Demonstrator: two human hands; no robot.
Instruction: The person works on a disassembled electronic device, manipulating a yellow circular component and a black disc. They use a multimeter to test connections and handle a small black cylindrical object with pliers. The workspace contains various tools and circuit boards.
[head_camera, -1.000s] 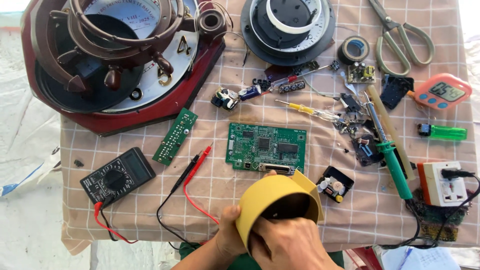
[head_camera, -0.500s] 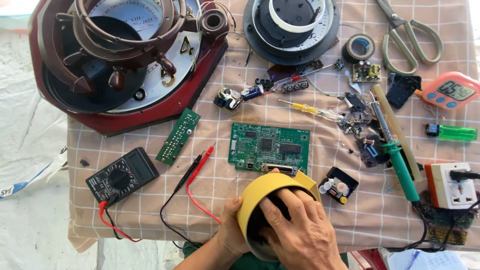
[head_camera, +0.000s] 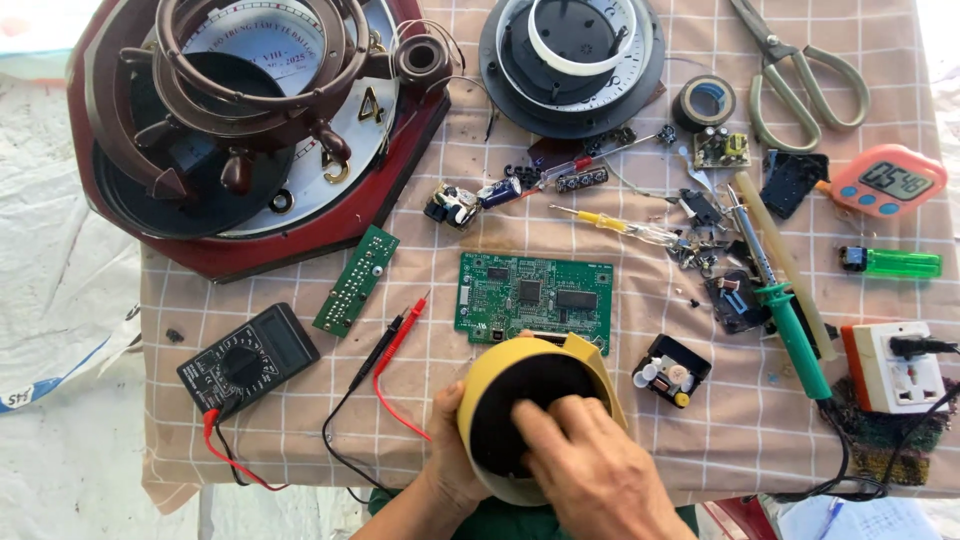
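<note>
A round yellow casing (head_camera: 560, 358) with a dark inside stands at the table's near edge. My left hand (head_camera: 446, 462) grips its left side from below. My right hand (head_camera: 590, 466) lies over the casing's dark opening, fingers reaching in and touching the inner surface. Just behind the casing lies a green circuit board (head_camera: 535, 294). A small black open module (head_camera: 671, 371) with tiny parts sits to the casing's right.
A black multimeter (head_camera: 248, 358) with red and black probes (head_camera: 395, 335) lies left. A green-handled soldering iron (head_camera: 785, 305), white socket block (head_camera: 893, 366), pink timer (head_camera: 885, 181), scissors (head_camera: 795, 70), tape roll (head_camera: 704, 100) and loose parts fill the right. A large dismantled clock (head_camera: 250, 130) occupies the far left.
My right hand has moved from the casing's lower rim up over its dark opening. The casing now stands a little nearer and lower in view.
</note>
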